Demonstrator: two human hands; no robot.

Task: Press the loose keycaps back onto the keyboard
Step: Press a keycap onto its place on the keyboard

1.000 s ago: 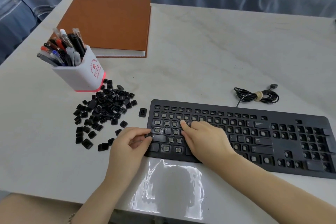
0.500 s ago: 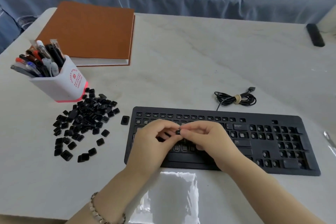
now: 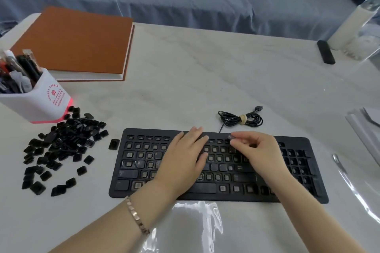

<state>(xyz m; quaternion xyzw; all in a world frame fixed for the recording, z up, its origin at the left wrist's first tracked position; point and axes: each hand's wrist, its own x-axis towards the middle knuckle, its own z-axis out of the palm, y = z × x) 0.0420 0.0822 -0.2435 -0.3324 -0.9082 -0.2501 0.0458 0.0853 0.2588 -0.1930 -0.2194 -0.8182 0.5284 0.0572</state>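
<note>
A black keyboard (image 3: 298, 172) lies on the white table, many of its key sockets bare. My left hand (image 3: 185, 160) rests flat on its middle, fingers straight and reaching the top row. My right hand (image 3: 259, 150) hovers over the upper middle rows and pinches a small black keycap (image 3: 230, 137) between thumb and forefinger. A heap of loose black keycaps (image 3: 61, 148) lies on the table left of the keyboard, with one single keycap (image 3: 114, 144) close to the keyboard's left edge.
A white pen holder (image 3: 39, 100) full of pens stands at the left, behind the heap. An orange book (image 3: 76, 41) lies at the back left. The keyboard's coiled cable (image 3: 240, 119) sits behind it. A black remote (image 3: 326, 52) lies at the back right.
My left hand let go of the keycap and now lies flat on the keys. My right hand carried the keycap right and up toward the top rows. The camera tilted up.
</note>
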